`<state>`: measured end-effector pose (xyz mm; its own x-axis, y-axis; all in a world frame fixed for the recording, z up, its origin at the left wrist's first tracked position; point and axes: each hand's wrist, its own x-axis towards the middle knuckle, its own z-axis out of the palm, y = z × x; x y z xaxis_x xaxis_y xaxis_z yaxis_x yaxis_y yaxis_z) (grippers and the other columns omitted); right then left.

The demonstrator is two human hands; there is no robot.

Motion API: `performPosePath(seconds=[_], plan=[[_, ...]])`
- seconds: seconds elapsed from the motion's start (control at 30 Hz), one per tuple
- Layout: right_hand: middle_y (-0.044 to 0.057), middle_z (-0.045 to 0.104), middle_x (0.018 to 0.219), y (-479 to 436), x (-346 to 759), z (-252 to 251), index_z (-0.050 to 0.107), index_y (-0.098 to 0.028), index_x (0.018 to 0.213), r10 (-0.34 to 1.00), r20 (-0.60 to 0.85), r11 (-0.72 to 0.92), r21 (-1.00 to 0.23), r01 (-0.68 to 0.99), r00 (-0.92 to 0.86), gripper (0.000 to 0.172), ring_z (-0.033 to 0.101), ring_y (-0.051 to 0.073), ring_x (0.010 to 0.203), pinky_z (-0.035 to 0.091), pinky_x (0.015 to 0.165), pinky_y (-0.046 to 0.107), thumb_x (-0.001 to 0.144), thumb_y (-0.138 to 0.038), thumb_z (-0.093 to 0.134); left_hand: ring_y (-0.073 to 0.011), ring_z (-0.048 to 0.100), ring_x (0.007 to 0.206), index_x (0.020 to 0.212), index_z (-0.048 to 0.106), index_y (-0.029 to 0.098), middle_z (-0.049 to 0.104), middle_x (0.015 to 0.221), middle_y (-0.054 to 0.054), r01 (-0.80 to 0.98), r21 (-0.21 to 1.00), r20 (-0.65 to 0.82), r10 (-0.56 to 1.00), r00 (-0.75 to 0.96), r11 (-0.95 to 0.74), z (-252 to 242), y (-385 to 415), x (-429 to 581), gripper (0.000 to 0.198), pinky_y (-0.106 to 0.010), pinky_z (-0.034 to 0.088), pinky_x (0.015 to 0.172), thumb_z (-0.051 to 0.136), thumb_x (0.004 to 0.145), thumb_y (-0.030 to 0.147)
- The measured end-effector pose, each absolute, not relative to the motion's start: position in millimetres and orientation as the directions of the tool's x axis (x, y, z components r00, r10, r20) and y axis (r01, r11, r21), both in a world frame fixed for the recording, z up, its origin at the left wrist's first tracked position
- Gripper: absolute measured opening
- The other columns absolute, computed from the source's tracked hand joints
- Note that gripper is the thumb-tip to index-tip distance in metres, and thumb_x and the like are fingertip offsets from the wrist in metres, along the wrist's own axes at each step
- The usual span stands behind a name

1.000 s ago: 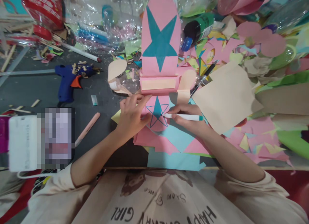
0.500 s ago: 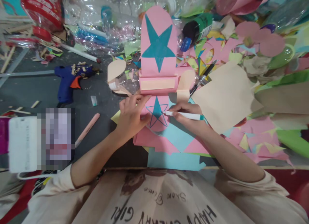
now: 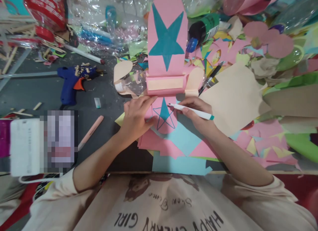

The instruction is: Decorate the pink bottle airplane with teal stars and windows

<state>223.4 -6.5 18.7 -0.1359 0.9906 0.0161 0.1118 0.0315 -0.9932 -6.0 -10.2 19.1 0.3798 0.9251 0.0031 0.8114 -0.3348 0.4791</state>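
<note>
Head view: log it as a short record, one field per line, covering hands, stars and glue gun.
Left hand: flat on the pink paper, left of the small star
Right hand: gripping a marker, tip by the small star; contact unclear
Small star: outlined, partly filled
Big star: filled in teal
Glue gun: blue, orange trigger, lying on the table

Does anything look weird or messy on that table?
Yes: the blue glue gun lies on its side with pale bits, like wood chips, clumped along its barrel. That looks odd on a tool; I can't tell whether they're stuck. The small star just looks partly coloured, not damaged.
</note>
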Motion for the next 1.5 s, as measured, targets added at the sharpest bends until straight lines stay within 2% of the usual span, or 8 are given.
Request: performPosePath(seconds=[0.1, 0.23, 0.47, 0.63, 1.0, 1.17, 1.33, 1.5], plan=[[0.002, 0.076, 0.082, -1.0, 225.7, 18.1, 0.07, -0.021, 0.087, 0.986, 0.029, 0.044, -0.995, 0.086, -0.167, 0.026, 0.074, 0.017, 0.073, 0.06, 0.067, 0.03, 0.085, -0.047, 0.072, -0.0332, 0.053, 0.121, 0.143, 0.051, 0.021, 0.059, 0.135, -0.014, 0.793, 0.5, 0.026, 0.921, 0.388, -0.348, 15.2, -9.8, -6.7, 0.056, -0.047, 0.036, 0.102, 0.061, 0.092, 0.044], [0.002, 0.074, 0.079, -5.7, 224.3, 22.3, 0.069, -0.021, 0.086, 0.986, 0.038, 0.057, -0.992, 0.114, -0.163, 0.027, 0.07, 0.015, 0.066, 0.056, 0.06, 0.028, 0.084, -0.048, 0.074, -0.0332, 0.054, 0.12, 0.143, 0.052, 0.021, 0.061, 0.133, -0.014, 0.787, 0.506, 0.029, 0.918, 0.395, -0.354, 13.9, -9.7, -7.8, 0.057, -0.048, 0.036, 0.102, 0.055, 0.095, 0.051], [0.0, 0.071, 0.074, -30.7, 209.2, 26.3, 0.069, -0.02, 0.089, 0.967, -0.02, 0.03, -0.981, 0.191, -0.255, 0.01, 0.064, 0.012, 0.062, 0.049, 0.054, 0.024, 0.086, -0.03, 0.07, -0.0307, 0.055, 0.117, 0.141, 0.055, 0.023, 0.063, 0.129, -0.012, 0.816, 0.463, 0.008, 0.923, 0.385, -0.345, 17.0, -9.6, -7.2, 0.05, -0.044, 0.038, 0.096, 0.057, 0.095, 0.043], [-0.001, 0.066, 0.068, -32.0, 209.9, 22.4, 0.068, -0.019, 0.084, 0.955, -0.01, 0.063, -0.97, 0.236, -0.297, 0.013, 0.057, 0.01, 0.055, 0.042, 0.05, 0.023, 0.09, -0.031, 0.066, -0.0303, 0.055, 0.117, 0.14, 0.057, 0.023, 0.063, 0.129, -0.012, 0.819, 0.463, 0.008, 0.925, 0.379, -0.34, 17.2, -10.1, -5.8, 0.05, -0.043, 0.037, 0.097, 0.06, 0.093, 0.039], [-0.001, 0.068, 0.071, -30.0, 209.5, 22.0, 0.067, -0.02, 0.087, 0.935, 0.03, 0.134, -0.952, 0.274, -0.355, 0.016, 0.062, 0.012, 0.063, 0.046, 0.058, 0.024, 0.094, -0.034, 0.061, -0.0294, 0.054, 0.115, 0.139, 0.058, 0.025, 0.063, 0.129, -0.01, 0.832, 0.446, -0.002, 0.929, 0.369, -0.329, 19.7, -10.4, -5.0, 0.05, -0.041, 0.037, 0.096, 0.062, 0.091, 0.038], [0.0, 0.066, 0.069, -29.4, 209.3, 25.8, 0.064, -0.02, 0.083, 0.902, 0.063, 0.218, -0.921, 0.324, -0.428, 0.015, 0.058, 0.011, 0.058, 0.045, 0.055, 0.024, 0.094, -0.029, 0.06, -0.0301, 0.054, 0.115, 0.138, 0.058, 0.025, 0.062, 0.128, -0.01, 0.83, 0.46, -0.008, 0.933, 0.36, -0.316, 18.7, -10.5, -4.9, 0.049, -0.043, 0.037, 0.096, 0.063, 0.09, 0.036], [0.003, 0.07, 0.073, -30.0, 210.8, 31.2, 0.064, -0.019, 0.084, 0.837, 0.141, 0.351, -0.88, 0.321, -0.529, 0.016, 0.065, 0.014, 0.066, 0.051, 0.062, 0.026, 0.096, -0.026, 0.056, -0.0307, 0.052, 0.117, 0.14, 0.056, 0.024, 0.061, 0.128, -0.011, 0.829, 0.468, -0.039, 0.93, 0.365, -0.305, 20.3, -10.4, -4.6, 0.05, -0.044, 0.036, 0.098, 0.061, 0.091, 0.032], [0.005, 0.072, 0.076, -30.0, 209.7, 29.3, 0.065, -0.02, 0.088, 0.805, 0.186, 0.43, -0.837, 0.338, -0.563, 0.012, 0.067, 0.014, 0.066, 0.051, 0.059, 0.025, 0.094, -0.02, 0.054, -0.0304, 0.052, 0.116, 0.141, 0.055, 0.024, 0.061, 0.128, -0.011, 0.832, 0.456, -0.042, 0.926, 0.375, -0.316, 22.3, -10.2, -4.9, 0.051, -0.043, 0.036, 0.097, 0.061, 0.091, 0.035]])
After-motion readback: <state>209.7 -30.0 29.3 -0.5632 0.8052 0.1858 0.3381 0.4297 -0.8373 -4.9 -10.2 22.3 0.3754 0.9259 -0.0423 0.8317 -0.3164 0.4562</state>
